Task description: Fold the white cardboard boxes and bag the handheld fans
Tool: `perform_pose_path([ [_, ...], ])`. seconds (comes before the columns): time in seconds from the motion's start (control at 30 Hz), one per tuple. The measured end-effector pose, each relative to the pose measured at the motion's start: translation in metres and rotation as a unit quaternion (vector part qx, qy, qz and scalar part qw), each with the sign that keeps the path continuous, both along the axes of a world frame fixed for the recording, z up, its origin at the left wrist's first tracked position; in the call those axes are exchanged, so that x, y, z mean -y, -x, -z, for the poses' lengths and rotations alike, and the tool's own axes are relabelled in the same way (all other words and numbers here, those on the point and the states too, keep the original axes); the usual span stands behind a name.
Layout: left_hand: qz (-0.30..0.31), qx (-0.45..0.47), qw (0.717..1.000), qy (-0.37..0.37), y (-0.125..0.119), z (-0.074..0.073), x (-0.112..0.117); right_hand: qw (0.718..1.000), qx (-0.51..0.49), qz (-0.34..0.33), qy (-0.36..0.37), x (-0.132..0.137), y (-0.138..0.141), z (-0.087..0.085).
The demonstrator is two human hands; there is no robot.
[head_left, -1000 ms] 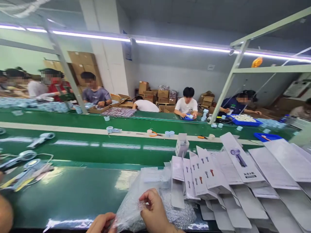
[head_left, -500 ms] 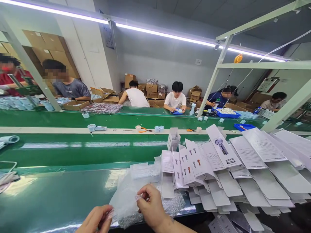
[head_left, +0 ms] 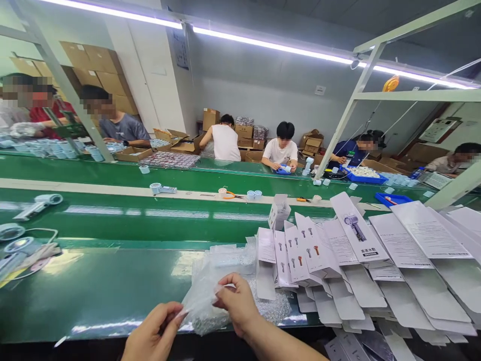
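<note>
Both my hands pinch a clear bubble-wrap bag (head_left: 201,300) at the front edge of the green bench. My left hand (head_left: 156,328) has its thumb and fingers closed on the bag's left edge. My right hand (head_left: 236,303) grips its right side near the top. Under and behind it lies a pile of more bubble-wrap bags (head_left: 229,258). To the right of my right hand stand several white printed boxes (head_left: 293,253) with pictures of handheld fans, their flaps hanging open toward me.
Handheld fans (head_left: 39,204) lie at the left, one on a cloth (head_left: 39,260). Across the green bench (head_left: 112,286), a fan (head_left: 163,189), orange-handled pliers (head_left: 231,195) and blue trays (head_left: 393,199) sit near several seated co-workers. A metal frame (head_left: 347,115) rises at right.
My view has turned a little left, so more fans show at the left. Both hands still hold the bag, which is now raised and stretched more between them.
</note>
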State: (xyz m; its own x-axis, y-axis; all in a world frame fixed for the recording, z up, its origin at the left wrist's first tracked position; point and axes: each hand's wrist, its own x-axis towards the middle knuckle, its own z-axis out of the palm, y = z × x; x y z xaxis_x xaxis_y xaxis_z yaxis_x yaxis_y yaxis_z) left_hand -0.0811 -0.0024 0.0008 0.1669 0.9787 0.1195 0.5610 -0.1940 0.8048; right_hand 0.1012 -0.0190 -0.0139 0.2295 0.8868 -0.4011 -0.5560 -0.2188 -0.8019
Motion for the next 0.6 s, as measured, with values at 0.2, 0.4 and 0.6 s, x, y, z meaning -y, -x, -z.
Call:
perform_pose_path([
  [0.2,-0.051,0.042,0.996,-0.056,-0.011,-0.015,0.0,0.994,-0.105,-0.029,-0.027,0.0,-0.002,-0.02],
  [0.4,-0.125,0.298,0.934,0.153,-0.017,-0.026,-0.001,0.982,-0.145,-0.106,-0.06,0.013,0.001,-0.019],
  [0.6,-0.137,0.465,0.774,0.407,-0.018,-0.03,-0.001,0.982,-0.131,-0.132,-0.004,0.012,0.005,-0.002],
])
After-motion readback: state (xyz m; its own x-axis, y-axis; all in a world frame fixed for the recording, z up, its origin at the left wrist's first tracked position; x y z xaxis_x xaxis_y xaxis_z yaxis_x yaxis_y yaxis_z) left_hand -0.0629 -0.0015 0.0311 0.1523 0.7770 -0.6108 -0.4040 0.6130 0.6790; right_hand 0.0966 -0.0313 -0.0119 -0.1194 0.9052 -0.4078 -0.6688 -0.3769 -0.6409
